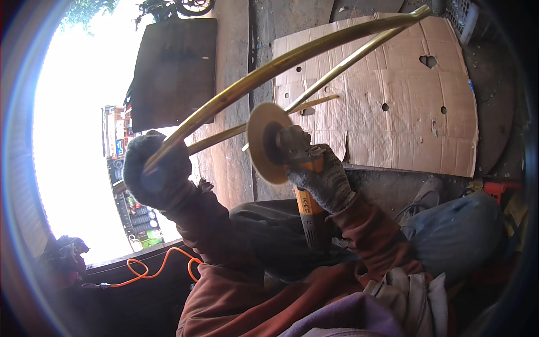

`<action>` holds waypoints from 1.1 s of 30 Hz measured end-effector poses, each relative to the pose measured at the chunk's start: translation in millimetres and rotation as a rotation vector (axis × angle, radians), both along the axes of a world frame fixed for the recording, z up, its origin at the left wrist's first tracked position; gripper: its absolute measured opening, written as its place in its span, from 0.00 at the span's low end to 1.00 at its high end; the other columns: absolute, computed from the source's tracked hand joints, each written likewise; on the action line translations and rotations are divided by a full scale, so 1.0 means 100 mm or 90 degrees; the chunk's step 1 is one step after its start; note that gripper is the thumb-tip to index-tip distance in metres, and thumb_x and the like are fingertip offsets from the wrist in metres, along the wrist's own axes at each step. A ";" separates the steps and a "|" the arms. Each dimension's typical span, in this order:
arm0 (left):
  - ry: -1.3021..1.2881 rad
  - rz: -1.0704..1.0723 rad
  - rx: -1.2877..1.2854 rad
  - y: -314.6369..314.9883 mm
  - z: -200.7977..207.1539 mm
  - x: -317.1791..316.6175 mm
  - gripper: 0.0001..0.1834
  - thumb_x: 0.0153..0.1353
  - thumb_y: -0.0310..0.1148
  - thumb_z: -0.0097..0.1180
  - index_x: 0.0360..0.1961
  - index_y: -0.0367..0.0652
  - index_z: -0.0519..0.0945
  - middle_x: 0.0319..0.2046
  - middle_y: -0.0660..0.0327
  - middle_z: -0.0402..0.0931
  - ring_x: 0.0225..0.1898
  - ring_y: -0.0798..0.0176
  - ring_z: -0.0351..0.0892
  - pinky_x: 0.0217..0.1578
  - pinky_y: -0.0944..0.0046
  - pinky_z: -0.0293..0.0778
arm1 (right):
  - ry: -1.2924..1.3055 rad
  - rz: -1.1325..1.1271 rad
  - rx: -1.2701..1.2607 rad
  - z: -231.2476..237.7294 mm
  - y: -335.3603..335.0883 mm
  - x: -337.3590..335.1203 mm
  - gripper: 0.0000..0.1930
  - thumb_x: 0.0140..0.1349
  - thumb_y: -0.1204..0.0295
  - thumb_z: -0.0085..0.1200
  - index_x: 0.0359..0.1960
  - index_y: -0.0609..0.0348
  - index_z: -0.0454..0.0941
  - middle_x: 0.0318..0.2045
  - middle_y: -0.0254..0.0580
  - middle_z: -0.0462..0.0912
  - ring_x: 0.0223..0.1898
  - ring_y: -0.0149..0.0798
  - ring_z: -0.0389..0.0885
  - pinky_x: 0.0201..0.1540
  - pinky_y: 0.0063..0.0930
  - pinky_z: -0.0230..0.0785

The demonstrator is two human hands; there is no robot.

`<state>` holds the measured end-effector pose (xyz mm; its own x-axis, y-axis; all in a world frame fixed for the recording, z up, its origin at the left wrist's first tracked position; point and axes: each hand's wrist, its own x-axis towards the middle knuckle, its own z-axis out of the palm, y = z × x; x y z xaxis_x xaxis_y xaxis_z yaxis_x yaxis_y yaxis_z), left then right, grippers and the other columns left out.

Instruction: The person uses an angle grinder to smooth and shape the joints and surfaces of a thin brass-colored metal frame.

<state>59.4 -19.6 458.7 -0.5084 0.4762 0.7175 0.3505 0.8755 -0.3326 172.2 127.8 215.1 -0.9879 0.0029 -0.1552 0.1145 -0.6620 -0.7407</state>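
My left hand [160, 171], in a dark work glove, is closed around the near end of a golden metal tube frame [269, 64]. Its long curved tube and thinner bars slant away to the far right, where two of them meet. In my right hand [331, 182], also gloved, is an orange and black angle grinder [307, 210], gripped just behind its head. The grinder's round tan disc [258, 151] overlaps a lower bar of the frame in view. Whether disc and bar touch, or the disc is spinning, I cannot tell.
Flattened cardboard [387, 90] with several holes covers the floor ahead. A dark panel [174, 73] lies at far left, with part of a motorcycle [193, 5] beyond. An orange cord [149, 272] curls at lower left. A red object [499, 190] sits beyond my bent knee.
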 end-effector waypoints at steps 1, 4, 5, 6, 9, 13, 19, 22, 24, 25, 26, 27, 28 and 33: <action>-0.025 -0.051 0.051 0.04 -0.02 0.02 0.08 0.50 0.30 0.70 0.26 0.43 0.81 0.25 0.61 0.80 0.25 0.61 0.80 0.30 0.63 0.77 | 0.006 -0.010 0.017 -0.04 -0.04 0.01 0.24 0.56 0.67 0.74 0.48 0.62 0.73 0.41 0.40 0.83 0.39 0.34 0.84 0.46 0.31 0.78; -0.143 -0.211 0.223 0.09 -0.07 0.07 0.07 0.54 0.28 0.68 0.30 0.39 0.81 0.26 0.59 0.80 0.24 0.63 0.80 0.27 0.65 0.76 | 0.011 -0.005 0.010 0.01 -0.02 0.04 0.23 0.56 0.68 0.73 0.48 0.59 0.73 0.41 0.40 0.83 0.38 0.34 0.84 0.45 0.31 0.78; -0.188 -0.253 0.250 0.14 -0.07 0.06 0.06 0.56 0.26 0.65 0.32 0.37 0.80 0.26 0.58 0.80 0.23 0.64 0.79 0.25 0.66 0.75 | -0.002 0.007 -0.021 0.01 0.03 0.05 0.23 0.57 0.70 0.73 0.49 0.57 0.73 0.41 0.40 0.83 0.37 0.34 0.84 0.44 0.31 0.79; -0.221 -0.267 0.221 0.15 -0.04 0.02 0.06 0.61 0.24 0.60 0.36 0.32 0.78 0.26 0.55 0.79 0.20 0.65 0.77 0.21 0.67 0.72 | -0.013 0.016 -0.045 0.04 0.09 0.06 0.22 0.57 0.71 0.72 0.49 0.56 0.72 0.41 0.40 0.82 0.37 0.34 0.84 0.43 0.31 0.79; -0.342 -0.335 0.391 0.34 -0.02 -0.07 0.06 0.62 0.24 0.61 0.33 0.31 0.77 0.24 0.53 0.78 0.21 0.62 0.78 0.22 0.66 0.74 | -0.082 0.044 -0.118 0.02 0.29 0.23 0.22 0.58 0.76 0.69 0.49 0.53 0.70 0.42 0.41 0.82 0.38 0.34 0.84 0.42 0.31 0.80; -0.527 -0.456 1.026 0.34 -0.07 -0.47 0.17 0.69 0.40 0.57 0.30 0.35 0.80 0.19 0.54 0.75 0.12 0.60 0.68 0.14 0.58 0.67 | -0.081 0.056 -0.031 -0.01 0.52 0.56 0.20 0.61 0.78 0.64 0.51 0.54 0.68 0.43 0.44 0.81 0.39 0.37 0.85 0.41 0.33 0.82; -0.547 -0.458 1.144 -0.01 -0.06 -1.15 0.18 0.66 0.42 0.61 0.26 0.37 0.81 0.15 0.58 0.73 0.10 0.63 0.66 0.13 0.62 0.61 | 0.015 -0.095 0.232 0.15 1.29 1.18 0.25 0.64 0.75 0.61 0.62 0.63 0.67 0.41 0.39 0.81 0.32 0.26 0.80 0.29 0.24 0.75; -0.582 -0.493 1.191 -0.18 -0.23 -1.30 0.18 0.63 0.44 0.65 0.27 0.38 0.83 0.16 0.59 0.76 0.13 0.66 0.70 0.14 0.66 0.63 | 0.029 -0.121 0.166 0.13 2.04 1.54 0.26 0.67 0.64 0.53 0.62 0.67 0.67 0.40 0.48 0.80 0.34 0.37 0.81 0.34 0.33 0.77; -0.590 -0.519 1.116 -0.31 -0.24 -1.17 0.18 0.61 0.46 0.64 0.30 0.39 0.81 0.19 0.59 0.77 0.16 0.64 0.74 0.16 0.64 0.65 | 0.020 -0.080 0.122 0.95 2.16 1.44 0.32 0.64 0.53 0.51 0.61 0.69 0.67 0.41 0.62 0.80 0.38 0.54 0.84 0.42 0.50 0.81; -0.603 -0.540 1.080 -0.29 -0.23 -1.08 0.19 0.60 0.48 0.63 0.31 0.40 0.80 0.20 0.59 0.77 0.18 0.63 0.75 0.18 0.64 0.66 | 0.035 -0.109 0.201 1.18 2.33 1.40 0.33 0.64 0.50 0.52 0.59 0.68 0.67 0.38 0.61 0.80 0.34 0.54 0.84 0.39 0.49 0.82; -0.620 -0.579 1.025 -0.25 -0.22 -0.96 0.19 0.61 0.47 0.61 0.27 0.41 0.79 0.18 0.60 0.76 0.17 0.64 0.73 0.17 0.65 0.64 | 0.043 -0.145 0.293 1.50 2.48 1.40 0.34 0.63 0.48 0.54 0.58 0.67 0.68 0.34 0.60 0.81 0.30 0.53 0.84 0.36 0.47 0.83; -0.623 -0.589 0.953 -0.26 -0.15 -0.76 0.20 0.63 0.46 0.60 0.22 0.41 0.78 0.17 0.61 0.74 0.15 0.66 0.71 0.16 0.66 0.63 | 0.033 -0.136 0.327 1.58 2.65 1.29 0.34 0.64 0.48 0.55 0.58 0.67 0.68 0.33 0.58 0.81 0.29 0.52 0.84 0.34 0.46 0.83; -0.622 -0.604 0.886 -0.29 -0.09 -0.63 0.22 0.64 0.45 0.58 0.17 0.42 0.77 0.15 0.62 0.73 0.14 0.68 0.69 0.15 0.67 0.62 | 0.026 -0.128 0.368 1.69 2.84 1.18 0.34 0.64 0.48 0.56 0.58 0.66 0.68 0.31 0.57 0.81 0.27 0.51 0.84 0.32 0.45 0.83; -0.748 -0.747 0.795 -0.12 -0.16 -0.39 0.21 0.63 0.45 0.62 0.20 0.39 0.81 0.15 0.60 0.75 0.16 0.69 0.71 0.17 0.67 0.64 | -0.021 -0.015 0.574 1.85 2.95 0.52 0.23 0.64 0.72 0.61 0.60 0.58 0.70 0.40 0.45 0.84 0.33 0.37 0.86 0.34 0.32 0.84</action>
<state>20.3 -31.7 442.8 -0.7482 0.4661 0.4721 0.3395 -0.3423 0.8761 224.1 423.1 399.9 -0.9811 0.1577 -0.1124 0.1384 0.1654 -0.9765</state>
